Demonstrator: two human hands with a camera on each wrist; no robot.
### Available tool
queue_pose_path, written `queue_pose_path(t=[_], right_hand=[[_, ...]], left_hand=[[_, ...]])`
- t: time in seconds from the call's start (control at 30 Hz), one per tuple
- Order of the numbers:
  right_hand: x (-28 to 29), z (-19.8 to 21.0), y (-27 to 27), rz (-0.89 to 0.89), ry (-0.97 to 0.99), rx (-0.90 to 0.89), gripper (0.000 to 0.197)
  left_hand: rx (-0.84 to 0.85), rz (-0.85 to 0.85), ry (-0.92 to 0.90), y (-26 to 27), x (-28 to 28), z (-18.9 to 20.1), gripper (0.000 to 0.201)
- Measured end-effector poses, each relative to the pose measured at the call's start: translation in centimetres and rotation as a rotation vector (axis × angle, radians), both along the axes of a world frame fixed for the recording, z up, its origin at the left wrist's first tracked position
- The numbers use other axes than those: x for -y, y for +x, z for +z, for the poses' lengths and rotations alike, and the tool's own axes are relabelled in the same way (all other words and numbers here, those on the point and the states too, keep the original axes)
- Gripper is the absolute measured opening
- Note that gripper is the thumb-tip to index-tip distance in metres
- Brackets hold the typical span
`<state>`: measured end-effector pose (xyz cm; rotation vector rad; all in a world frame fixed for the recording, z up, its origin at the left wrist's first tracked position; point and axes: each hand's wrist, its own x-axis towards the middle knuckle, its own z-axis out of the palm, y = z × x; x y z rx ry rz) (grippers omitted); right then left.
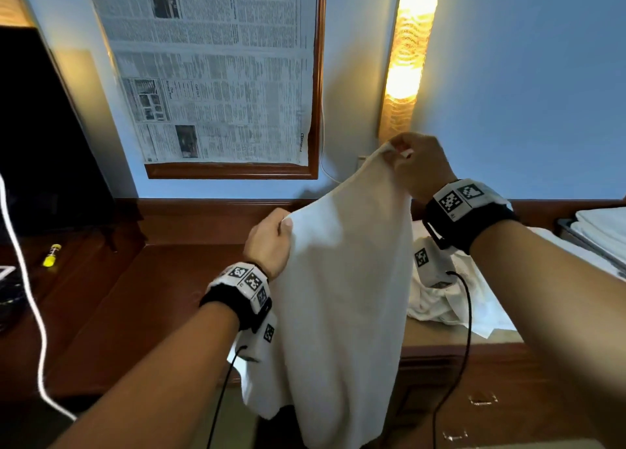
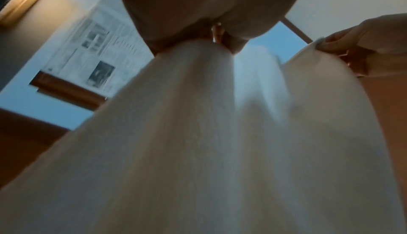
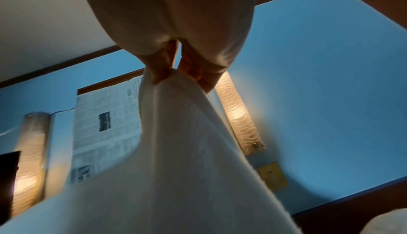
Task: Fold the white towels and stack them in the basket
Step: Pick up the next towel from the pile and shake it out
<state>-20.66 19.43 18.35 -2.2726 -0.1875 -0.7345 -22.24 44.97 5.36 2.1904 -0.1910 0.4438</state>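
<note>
Hanging in the air above a brown wooden desk (image 1: 135, 296), the white towel (image 1: 345, 313) is held up by both hands. The left hand (image 1: 271, 245) pinches one top corner between thumb and fingers, and the right hand (image 1: 420, 167) pinches the other top corner, higher and closer to the wall. The cloth falls down in soft, long folds, and its surface looks thick and a little fluffy in the wrist views.

The desk top is smooth and dark reddish, with a raised wooden edge along the wall. On its right part lies a crumpled heap of white towels (image 1: 440, 303). At the far right edge a basket (image 1: 572, 237) holds flat folded towels (image 1: 603, 225); only a part of it shows. On the left of the desk lies a small yellow tube (image 1: 51, 255), and a white cable (image 1: 30, 296) runs down in front.

The wall (image 1: 525, 93) is painted blue. A wooden frame (image 1: 316, 76) on it is covered with newspaper (image 1: 216, 69). Beside it a long lamp (image 1: 408, 52) with wavy glass gives warm yellow light.
</note>
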Motion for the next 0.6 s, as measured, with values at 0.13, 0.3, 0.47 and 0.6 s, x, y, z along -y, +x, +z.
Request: queue_pose_path(t=[0.13, 0.3, 0.47, 0.6], right_hand=[[-5.5, -3.7, -1.9, 0.329, -0.230, -0.125, 0.010], [-11.7, -7.6, -3.5, 0.438, -0.346, -0.193, 0.004], [-15.7, -6.1, -3.7, 0.374, -0.329, -0.009, 0.014], [-17.4, -4.9, -3.0, 0.235, -0.164, 0.092, 0.009]], left_hand=[[0.031, -0.115, 0.192, 0.5, -0.9, 2.9, 0.021], [0.172, -0.260, 0.169, -1.0, -3.4, 5.0, 0.014], [0.013, -0.300, -0.149, -2.2, -10.2, 1.8, 0.025], [-0.120, -0.320, -0.291, -4.1, -15.7, -3.0, 0.052]])
